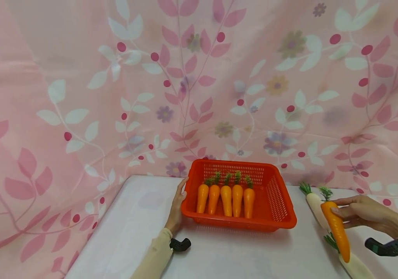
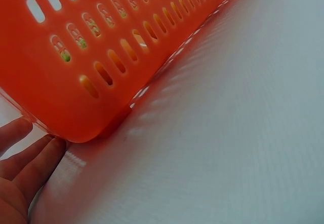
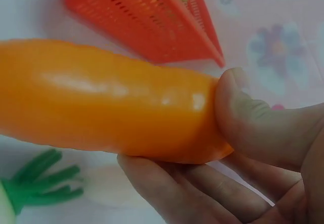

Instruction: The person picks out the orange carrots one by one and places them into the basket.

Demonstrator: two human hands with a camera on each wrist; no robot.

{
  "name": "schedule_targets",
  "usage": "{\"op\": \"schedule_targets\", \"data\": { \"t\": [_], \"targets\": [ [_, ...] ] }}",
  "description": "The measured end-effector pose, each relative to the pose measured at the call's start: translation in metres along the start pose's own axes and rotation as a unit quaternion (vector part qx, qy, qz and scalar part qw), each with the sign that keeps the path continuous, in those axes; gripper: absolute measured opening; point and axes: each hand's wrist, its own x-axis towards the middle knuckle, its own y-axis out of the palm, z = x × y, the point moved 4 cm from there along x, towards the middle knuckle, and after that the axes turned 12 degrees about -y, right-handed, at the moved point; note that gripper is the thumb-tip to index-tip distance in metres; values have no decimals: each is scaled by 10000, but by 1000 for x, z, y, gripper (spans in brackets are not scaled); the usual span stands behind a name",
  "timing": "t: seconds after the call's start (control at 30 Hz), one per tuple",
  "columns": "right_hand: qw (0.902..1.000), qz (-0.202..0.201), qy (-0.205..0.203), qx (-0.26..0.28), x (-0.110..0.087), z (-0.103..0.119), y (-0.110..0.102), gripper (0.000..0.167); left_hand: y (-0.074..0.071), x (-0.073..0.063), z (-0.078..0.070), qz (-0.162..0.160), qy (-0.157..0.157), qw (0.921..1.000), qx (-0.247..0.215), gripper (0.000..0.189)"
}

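Observation:
My right hand point(image 1: 370, 213) pinches an orange carrot point(image 1: 336, 228) near its leafy top, thumb on one side and fingers on the other. The carrot hangs tip downward over two white radishes point(image 1: 315, 205) with green tops, partly covering them. At the left, my left hand point(image 1: 177, 205) touches the left side of a red plastic basket point(image 1: 279, 226), its fingers nearly straight. In the left wrist view, fingertips point(image 2: 55, 144) lie against the basket's lower corner. Several carrots point(image 1: 227, 199) lie side by side in the basket, leafy ends toward the back.
A white-covered table point(image 1: 115, 232) carries everything. Behind it hangs a pink floral curtain point(image 1: 199, 97). The second radish point(image 1: 356, 267) lies closer to the front edge of the view. Black wrist devices point(image 1: 180, 245) are strapped to both arms.

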Motion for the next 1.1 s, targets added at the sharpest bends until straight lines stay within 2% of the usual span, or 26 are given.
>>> {"op": "schedule_targets", "data": {
  "t": [0.37,0.7,0.83,0.97,1.1],
  "targets": [
    [9996,-94,-189,177,32,28,24,54,-1,2,8,70,-110,9999,-69,55],
    [9987,-5,-414,310,53,40,43,52,3,1,6,7,-33,10000,39,54],
    [9970,159,-560,501,61,44,47,49,2,1,7,15,-27,10000,18,54],
    [9949,275,-739,626,70,52,49,43,1,1,5,28,103,9999,52,54],
    [9953,232,-721,607,78,59,53,44,-1,1,4,-3,234,9997,50,54]
  ]
}}
